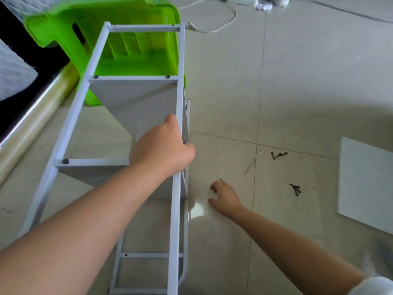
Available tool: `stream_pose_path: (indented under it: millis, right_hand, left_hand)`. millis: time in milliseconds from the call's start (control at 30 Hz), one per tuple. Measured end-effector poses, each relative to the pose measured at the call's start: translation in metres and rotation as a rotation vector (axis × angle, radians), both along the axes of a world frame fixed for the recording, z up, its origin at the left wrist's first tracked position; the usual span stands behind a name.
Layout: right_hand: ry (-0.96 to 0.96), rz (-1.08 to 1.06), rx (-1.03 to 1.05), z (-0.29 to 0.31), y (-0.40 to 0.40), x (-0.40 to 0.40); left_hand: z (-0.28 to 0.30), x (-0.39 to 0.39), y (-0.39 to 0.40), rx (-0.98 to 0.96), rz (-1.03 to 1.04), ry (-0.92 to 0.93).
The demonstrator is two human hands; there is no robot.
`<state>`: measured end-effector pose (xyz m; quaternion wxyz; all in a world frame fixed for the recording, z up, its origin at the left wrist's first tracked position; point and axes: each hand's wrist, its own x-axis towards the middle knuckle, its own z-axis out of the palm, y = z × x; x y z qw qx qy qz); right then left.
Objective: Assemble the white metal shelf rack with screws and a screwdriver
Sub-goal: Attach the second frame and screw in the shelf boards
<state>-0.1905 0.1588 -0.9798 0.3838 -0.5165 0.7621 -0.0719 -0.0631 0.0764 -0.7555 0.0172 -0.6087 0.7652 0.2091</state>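
The left hand [163, 149] grips the rack [179, 86] by its rail. The right hand [225, 198], fingers curled, pinches a screw [221, 179] above the floor [297, 81].

Tiled floor [297, 81]: screws [295, 189], panel [365, 184], rack [136, 103]

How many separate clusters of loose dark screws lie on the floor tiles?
2. One cluster lies beyond the tile joint, next to a thin clear strip. The other cluster lies nearer, right of the right hand. That hand seems to pinch one more; others may be hidden.
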Motion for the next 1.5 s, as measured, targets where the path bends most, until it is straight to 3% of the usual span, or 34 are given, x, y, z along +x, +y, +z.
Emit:
stream_pose_path:
  millis: [167, 300, 533, 700, 867, 1000, 1100, 1200, 1500]
  right_hand:
    - [-0.192, 0.148, -0.083, -0.006, -0.009, 0.039]
    - [-0.17, 0.069, -0.143, -0.018, -0.011, 0.054]
    - [-0.13, 0.112, -0.155, -0.025, -0.018, 0.062]
    - [-0.122, 0.096, -0.083, -0.031, -0.031, 0.066]
    - [-0.137, 0.154, -0.071, -0.032, -0.037, 0.058]
    - [-0.143, 0.172, -0.043, -0.034, -0.037, 0.054]
    - [-0.137, 0.207, -0.016, -0.029, -0.036, 0.049]
    - [-0.123, 0.231, -0.003, -0.026, -0.029, 0.044]
    - [-0.174, 0.123, -0.012, -0.024, -0.031, 0.059]
  left_hand:
    - [-0.003, 0.005, -0.001, -0.027, -0.033, 0.01]
    - [-0.001, 0.013, 0.003, -0.046, -0.069, -0.017]
    - [0.001, 0.023, 0.008, -0.025, -0.073, -0.046]
    - [0.001, 0.018, 0.013, -0.165, -0.109, -0.095]
    - [0.002, 0.028, 0.016, -0.105, -0.131, 0.054]
    - [0.016, 0.027, 0.017, 0.105, -0.29, -0.214]
    - [0.018, 0.016, 0.02, 0.096, -0.363, -0.449]
    - [0.014, 0.003, 0.03, 0.053, -0.308, -0.596]
    - [0.014, 0.009, 0.029, -0.049, -0.243, -0.564]
